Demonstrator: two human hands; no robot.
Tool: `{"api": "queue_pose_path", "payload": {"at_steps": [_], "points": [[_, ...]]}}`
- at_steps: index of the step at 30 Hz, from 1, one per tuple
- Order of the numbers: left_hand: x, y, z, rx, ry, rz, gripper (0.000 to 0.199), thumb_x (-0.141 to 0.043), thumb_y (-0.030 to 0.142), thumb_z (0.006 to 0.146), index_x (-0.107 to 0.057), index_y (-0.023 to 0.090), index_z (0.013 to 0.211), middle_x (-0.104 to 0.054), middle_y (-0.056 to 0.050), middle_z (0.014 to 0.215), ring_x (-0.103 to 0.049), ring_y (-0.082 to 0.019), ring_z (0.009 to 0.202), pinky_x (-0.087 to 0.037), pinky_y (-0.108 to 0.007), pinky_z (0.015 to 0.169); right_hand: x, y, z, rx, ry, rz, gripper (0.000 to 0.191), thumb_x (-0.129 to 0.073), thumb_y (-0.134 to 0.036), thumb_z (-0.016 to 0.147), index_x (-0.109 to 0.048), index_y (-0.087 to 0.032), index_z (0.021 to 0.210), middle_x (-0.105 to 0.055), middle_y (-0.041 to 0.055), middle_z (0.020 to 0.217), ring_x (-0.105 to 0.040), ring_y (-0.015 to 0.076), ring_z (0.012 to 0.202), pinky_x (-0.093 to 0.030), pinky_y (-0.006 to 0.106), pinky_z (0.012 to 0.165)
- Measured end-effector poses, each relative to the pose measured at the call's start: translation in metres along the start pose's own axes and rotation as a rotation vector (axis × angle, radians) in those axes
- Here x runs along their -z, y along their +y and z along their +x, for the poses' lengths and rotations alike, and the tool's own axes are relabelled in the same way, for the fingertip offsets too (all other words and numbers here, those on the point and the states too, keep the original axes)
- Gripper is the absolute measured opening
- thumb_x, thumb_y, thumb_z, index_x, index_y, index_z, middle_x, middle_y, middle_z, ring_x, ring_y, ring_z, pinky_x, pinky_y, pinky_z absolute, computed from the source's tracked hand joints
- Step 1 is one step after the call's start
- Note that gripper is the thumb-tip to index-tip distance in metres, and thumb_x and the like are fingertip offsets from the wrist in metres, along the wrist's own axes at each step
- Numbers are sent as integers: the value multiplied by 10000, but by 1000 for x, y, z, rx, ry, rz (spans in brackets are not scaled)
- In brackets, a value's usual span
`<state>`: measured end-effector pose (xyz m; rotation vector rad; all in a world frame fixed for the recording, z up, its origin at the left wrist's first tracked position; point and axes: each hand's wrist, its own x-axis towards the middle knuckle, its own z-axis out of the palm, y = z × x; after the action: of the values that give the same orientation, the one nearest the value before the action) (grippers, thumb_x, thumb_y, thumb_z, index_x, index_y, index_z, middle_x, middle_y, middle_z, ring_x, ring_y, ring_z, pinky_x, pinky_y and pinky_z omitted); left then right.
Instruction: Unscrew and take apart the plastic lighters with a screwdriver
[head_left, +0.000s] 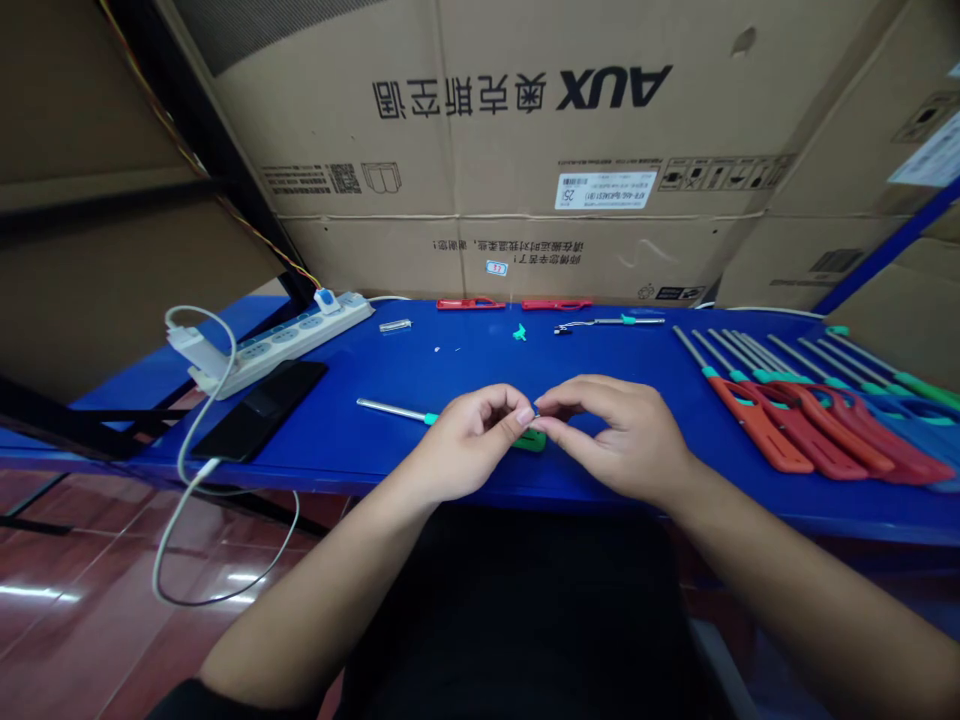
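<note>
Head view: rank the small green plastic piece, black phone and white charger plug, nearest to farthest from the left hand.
1. Small green plastic piece, beyond the left hand
2. Black phone, left side
3. White charger plug, farther left

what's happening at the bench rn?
Both hands, left and right, pinch a tiny part between their fingertips, too small to identify. Beneath them lies a green-handled lighter. Two red shell pieces lie near the cardboard; several long lighters are lined up at right.

Tabletop [337, 375] open beside 1 phone [262, 408]; lighters [772, 432] block right.
</note>
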<state>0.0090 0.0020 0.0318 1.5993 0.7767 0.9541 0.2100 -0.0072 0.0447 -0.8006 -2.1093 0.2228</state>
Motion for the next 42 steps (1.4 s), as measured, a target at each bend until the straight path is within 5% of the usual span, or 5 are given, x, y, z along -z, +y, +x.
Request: {"api": "queue_pose_path", "payload": {"at_steps": [8, 12, 17, 31, 42], "points": [[-3, -8, 2, -117, 24, 293, 256, -559, 404, 971, -639, 172, 900, -664, -21, 860, -606, -151, 821, -462, -274, 773, 6, -1, -7, -110, -51, 34, 100, -634, -182, 896, -730, -201, 879, -765, 11, 847, -696, 122, 741, -523, 235, 721], [1, -19, 6, -159, 26, 749, 235, -676, 377, 909, -720, 244, 1098, -713, -42, 1094, -621, -230, 1058, -430, -387, 961, 5, 16, -13, -384, -166, 121, 93, -640, -239, 857, -716, -204, 816, -744, 7, 765, -668, 132, 665, -519, 244, 643], [-2, -23, 2, -79, -25, 996, 238, -632, 400, 943, -715, 287, 1136, -699, -38, 1072, -612, -245, 1042, -404, -436, 944, -4, 33, -21, -658, -315, 279, 118, -654, -300, 809, -711, -196, 812, -734, 18, 744, -666, 151, 672, -527, 265, 644], [-10, -23, -9, -109, -8, 1075, 221, -591, 356, 963, -665, 230, 1129, -630, -56, 1066, -552, -240, 986, -402, -402, 864, -14, 19, -8, -566, -351, 214, 80, -615, -192, 783, -695, -191, 778, -704, -3, 717, -623, 128, 635, -489, 254, 626], [-8, -23, -6, -81, -37, 1046, 238, -574, 378, 970, -693, 212, 1092, -637, -58, 1032, -564, -242, 991, -416, -411, 897, -15, 36, -1, -612, -376, 292, 159, -663, -325, 789, -733, -182, 784, -691, 8, 745, -590, 132, 666, -475, 275, 644]]}}
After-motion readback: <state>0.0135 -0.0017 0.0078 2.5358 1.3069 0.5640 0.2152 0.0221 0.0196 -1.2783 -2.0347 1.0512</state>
